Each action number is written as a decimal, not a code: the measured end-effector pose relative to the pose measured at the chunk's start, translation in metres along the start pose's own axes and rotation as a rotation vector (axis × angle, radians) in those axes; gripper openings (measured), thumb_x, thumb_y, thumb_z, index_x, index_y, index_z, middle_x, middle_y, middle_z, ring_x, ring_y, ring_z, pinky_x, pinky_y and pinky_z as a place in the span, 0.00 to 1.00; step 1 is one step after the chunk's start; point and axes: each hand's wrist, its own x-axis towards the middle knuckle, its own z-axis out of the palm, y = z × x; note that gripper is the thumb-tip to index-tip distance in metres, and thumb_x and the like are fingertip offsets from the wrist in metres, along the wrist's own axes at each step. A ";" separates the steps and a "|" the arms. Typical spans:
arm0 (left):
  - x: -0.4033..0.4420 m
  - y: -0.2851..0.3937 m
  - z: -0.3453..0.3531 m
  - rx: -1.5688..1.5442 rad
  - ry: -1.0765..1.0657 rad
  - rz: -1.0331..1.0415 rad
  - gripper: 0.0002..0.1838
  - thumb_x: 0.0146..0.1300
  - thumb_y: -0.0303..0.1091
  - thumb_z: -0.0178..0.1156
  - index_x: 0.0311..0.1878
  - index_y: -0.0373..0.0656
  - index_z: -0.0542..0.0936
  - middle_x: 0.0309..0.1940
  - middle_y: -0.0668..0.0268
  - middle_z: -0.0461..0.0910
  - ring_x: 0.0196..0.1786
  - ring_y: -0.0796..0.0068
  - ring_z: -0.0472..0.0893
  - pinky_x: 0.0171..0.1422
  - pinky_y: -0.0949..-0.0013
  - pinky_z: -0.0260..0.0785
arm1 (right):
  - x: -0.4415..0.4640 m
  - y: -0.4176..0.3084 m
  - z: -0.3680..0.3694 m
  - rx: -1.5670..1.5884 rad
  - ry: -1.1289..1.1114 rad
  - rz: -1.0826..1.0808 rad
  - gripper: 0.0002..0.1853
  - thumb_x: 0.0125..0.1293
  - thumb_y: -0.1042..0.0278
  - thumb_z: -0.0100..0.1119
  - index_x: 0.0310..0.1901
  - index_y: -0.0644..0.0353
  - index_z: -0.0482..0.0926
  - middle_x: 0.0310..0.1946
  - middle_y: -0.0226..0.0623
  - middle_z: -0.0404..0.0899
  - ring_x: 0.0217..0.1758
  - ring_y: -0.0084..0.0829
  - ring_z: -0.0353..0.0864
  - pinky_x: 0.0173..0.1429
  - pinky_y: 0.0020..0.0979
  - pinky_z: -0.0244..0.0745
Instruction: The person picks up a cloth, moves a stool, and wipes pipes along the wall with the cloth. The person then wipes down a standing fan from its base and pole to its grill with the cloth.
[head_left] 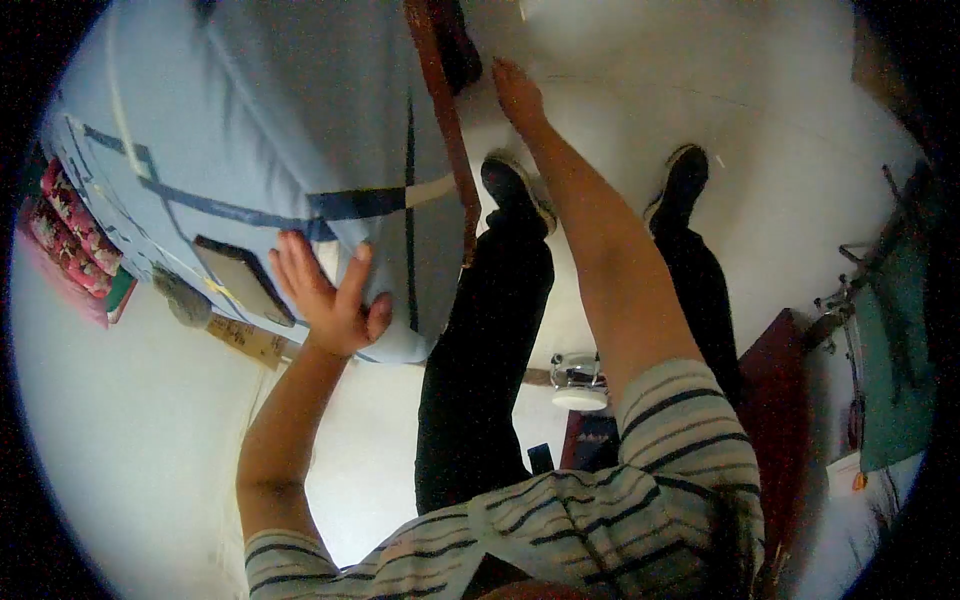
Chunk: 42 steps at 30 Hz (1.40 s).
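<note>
My left hand lies on the blue bed sheet, fingers spread, over or beside a dark stripe and a pale patch of the cloth. Just left of its fingers is a flat dark rectangular object, which it does not hold. My right hand is stretched out over the pale floor, to the right of the bed's brown wooden edge. Its fingers look loosely extended, somewhat blurred, and nothing shows in them.
My dark shoes stand on the floor beside the bed. Folded red floral cloth and a brush-like object are at the far left. A small white-topped metal item, a dark red surface and green cloth lie rightward.
</note>
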 end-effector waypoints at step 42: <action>-0.327 0.363 -0.126 -1.127 -0.309 -1.310 0.28 0.61 0.52 0.47 0.58 0.42 0.68 0.54 0.51 0.71 0.57 0.53 0.70 0.60 0.56 0.61 | -0.336 -0.178 -0.449 -0.697 -0.861 -0.058 0.14 0.59 0.58 0.54 0.30 0.61 0.79 0.29 0.41 0.79 0.30 0.34 0.77 0.39 0.32 0.72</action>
